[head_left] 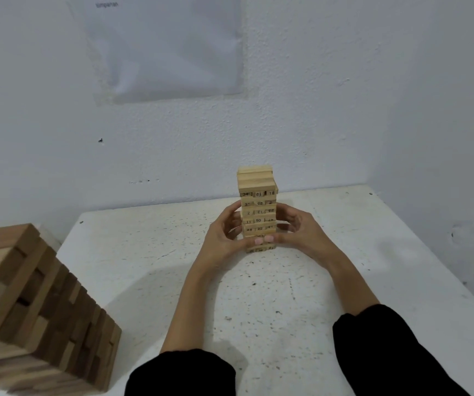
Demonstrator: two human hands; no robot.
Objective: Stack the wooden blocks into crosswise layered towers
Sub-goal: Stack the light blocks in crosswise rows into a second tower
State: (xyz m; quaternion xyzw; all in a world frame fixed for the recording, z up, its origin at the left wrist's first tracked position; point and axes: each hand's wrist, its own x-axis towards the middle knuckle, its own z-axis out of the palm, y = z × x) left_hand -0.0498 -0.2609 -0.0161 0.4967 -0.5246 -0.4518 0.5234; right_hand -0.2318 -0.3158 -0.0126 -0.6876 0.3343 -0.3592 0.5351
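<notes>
Both thumbs are meeting tip to tip against the near face of the small numbered block tower, low down, while the other fingers are curling around its two sides. The left hand is cupping the left flank and the right hand the right, so the tower is being squeezed square between them rather than lifted. It is standing upright near the far edge of the white table, close to the wall.

This tower is looking essentially built: many crosswise layers are showing, and no loose blocks are lying in sight. A second, larger tower of plain wooden blocks is standing at the left, also layered.

That larger tower is blurred and cut off by the frame. The fingertips behind the small tower are hidden, and its lowest numbers are unreadable.
</notes>
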